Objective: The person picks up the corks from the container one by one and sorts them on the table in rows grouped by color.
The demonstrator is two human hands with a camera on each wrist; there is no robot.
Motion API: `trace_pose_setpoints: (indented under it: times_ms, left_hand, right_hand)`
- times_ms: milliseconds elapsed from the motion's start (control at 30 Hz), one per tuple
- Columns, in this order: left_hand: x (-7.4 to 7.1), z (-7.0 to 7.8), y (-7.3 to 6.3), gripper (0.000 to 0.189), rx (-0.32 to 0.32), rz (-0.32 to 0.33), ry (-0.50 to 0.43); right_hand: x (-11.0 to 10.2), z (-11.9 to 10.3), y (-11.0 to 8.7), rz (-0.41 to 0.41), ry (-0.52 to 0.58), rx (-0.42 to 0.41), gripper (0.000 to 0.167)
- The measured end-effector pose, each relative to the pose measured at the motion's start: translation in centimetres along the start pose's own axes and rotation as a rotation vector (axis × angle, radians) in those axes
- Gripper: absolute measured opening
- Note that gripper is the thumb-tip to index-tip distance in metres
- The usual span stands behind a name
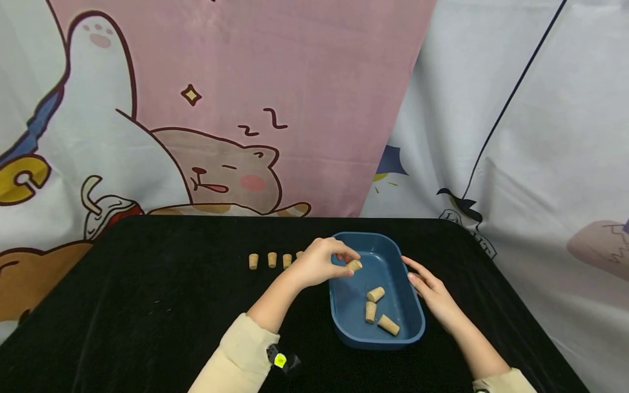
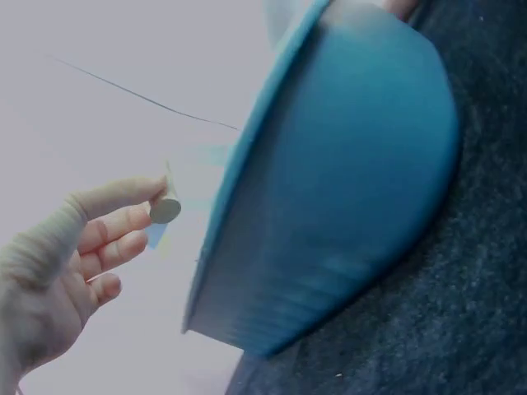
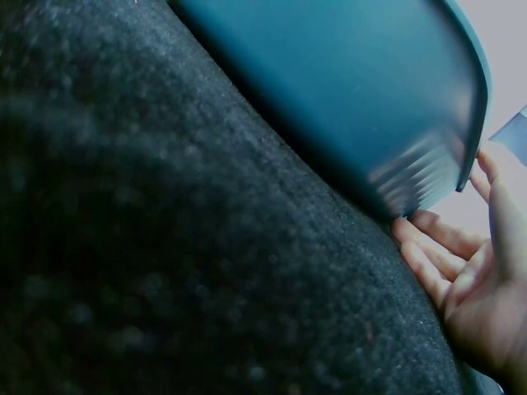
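Observation:
My left hand (image 1: 321, 262) pinches a cork (image 1: 354, 265) between thumb and fingertips, above the far left part of a blue rectangular tub (image 1: 355, 344). In the left wrist view this cork (image 2: 165, 207) shows its round end, beside the tub's outer wall (image 2: 346, 164). Three more corks (image 1: 389, 325) lie on the tub's floor toward its near end. At the tub's right side, my right hand (image 1: 434, 295) rests its fingertips against the outer wall. The right wrist view has these fingers (image 3: 432, 247) extended, low by the ribbed corner of the tub.
Left of the tub, several corks (image 1: 253, 261) stand in a row on the black cloth (image 1: 162, 305), the rightmost partly hidden by my left hand. A printed curtain (image 1: 319, 109) hangs behind the table.

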State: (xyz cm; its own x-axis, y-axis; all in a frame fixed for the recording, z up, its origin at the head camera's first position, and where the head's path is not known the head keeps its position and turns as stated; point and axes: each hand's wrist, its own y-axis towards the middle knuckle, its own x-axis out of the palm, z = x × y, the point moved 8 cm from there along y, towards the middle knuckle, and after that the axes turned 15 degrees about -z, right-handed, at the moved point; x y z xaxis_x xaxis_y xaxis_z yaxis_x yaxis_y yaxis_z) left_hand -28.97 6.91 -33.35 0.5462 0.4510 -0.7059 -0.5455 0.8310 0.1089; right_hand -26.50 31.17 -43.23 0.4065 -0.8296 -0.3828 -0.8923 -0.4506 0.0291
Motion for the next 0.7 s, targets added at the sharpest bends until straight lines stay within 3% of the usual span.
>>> trace_pose_setpoints:
  times_ms: [367,700]
  left_hand:
    - [-1.7,0.5,-3.1,0.028,-0.019,0.134,-0.049]
    - [-3.1,-2.2,-6.0,0.026,-0.115,0.261,-0.178]
  right_hand:
    - [0.1,-0.2,0.0,-0.003,0.029,-0.004,0.049]
    - [0.0,0.0,0.0,-0.004,0.032,0.002,0.050]
